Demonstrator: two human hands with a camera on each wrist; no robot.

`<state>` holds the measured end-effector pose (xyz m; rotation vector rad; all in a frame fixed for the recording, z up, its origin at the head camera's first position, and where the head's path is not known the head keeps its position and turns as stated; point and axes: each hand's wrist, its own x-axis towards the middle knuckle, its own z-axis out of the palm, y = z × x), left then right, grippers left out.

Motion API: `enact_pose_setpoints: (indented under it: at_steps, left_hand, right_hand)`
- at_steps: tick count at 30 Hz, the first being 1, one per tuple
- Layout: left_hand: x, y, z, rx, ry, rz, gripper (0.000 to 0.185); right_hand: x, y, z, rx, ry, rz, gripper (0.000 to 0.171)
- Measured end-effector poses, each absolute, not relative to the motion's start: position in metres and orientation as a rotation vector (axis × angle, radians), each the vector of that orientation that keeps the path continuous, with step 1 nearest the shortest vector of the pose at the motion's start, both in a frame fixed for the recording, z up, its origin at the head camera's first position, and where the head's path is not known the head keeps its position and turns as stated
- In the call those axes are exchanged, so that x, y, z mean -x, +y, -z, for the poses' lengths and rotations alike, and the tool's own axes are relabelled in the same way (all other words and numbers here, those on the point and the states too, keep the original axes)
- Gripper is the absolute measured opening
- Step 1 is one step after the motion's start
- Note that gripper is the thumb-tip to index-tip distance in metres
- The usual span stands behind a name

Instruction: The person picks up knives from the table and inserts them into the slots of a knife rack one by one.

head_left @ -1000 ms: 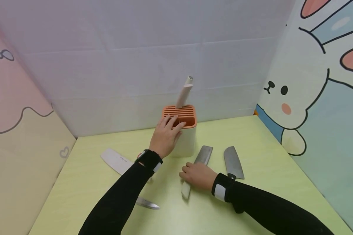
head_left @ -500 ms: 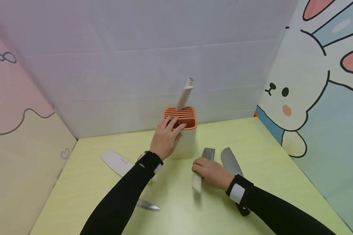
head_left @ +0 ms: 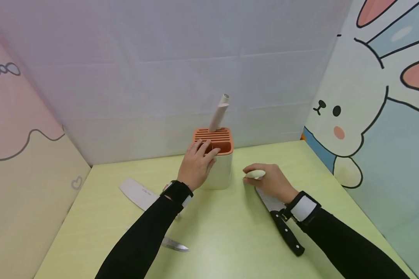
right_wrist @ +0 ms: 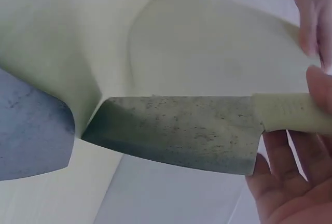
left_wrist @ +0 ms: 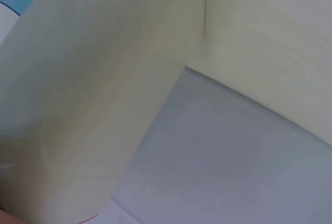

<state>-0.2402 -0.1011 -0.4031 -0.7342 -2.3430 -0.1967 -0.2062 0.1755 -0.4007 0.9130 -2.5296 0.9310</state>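
In the head view my left hand (head_left: 197,164) holds the front left corner of a white knife block (head_left: 218,172) with an orange slotted top, fingers bent over the rim. My right hand (head_left: 272,180) grips the pale handle (head_left: 255,174) of a kitchen knife, to the right of the block. That handle points up towards the camera. The right wrist view shows the knife's broad, spotted blade (right_wrist: 181,130) sideways, with thumb and fingers (right_wrist: 280,154) around the handle. The left wrist view shows mostly the block's pale wall (left_wrist: 104,79).
A black-handled knife (head_left: 286,232) lies under my right wrist. One white-handled knife (head_left: 218,116) stands in the block's slots. On the left lie a wide white blade (head_left: 139,193) and a small knife blade (head_left: 174,245), partly under my left arm. Printed walls enclose the table (head_left: 209,255).
My right hand has lifted the pale-handled knife from the table, moved it right and away from me, and turned its handle upwards. My left hand has stayed on the block.
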Motion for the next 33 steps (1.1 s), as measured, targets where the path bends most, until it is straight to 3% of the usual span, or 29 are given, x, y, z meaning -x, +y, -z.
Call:
enact_pose_setpoints:
  at_steps: [9,24,33]
  left_hand:
    - [0.246,-0.104,0.394,0.764,-2.352,0.204,0.032]
    - [0.264,-0.106,0.387,0.794,-2.326,0.207,0.033]
    - [0.263,-0.105,0.389,0.767,-2.329,0.22,0.037]
  right_hand:
    - [0.226,0.187,0.381,-0.629,-2.61,-1.219,0.033]
    - [0.238,0.186,0.363,-0.528,-2.551,-1.411,0.03]
    - [0.243,0.193,0.316,-0.463,-2.26,-1.718,0.037]
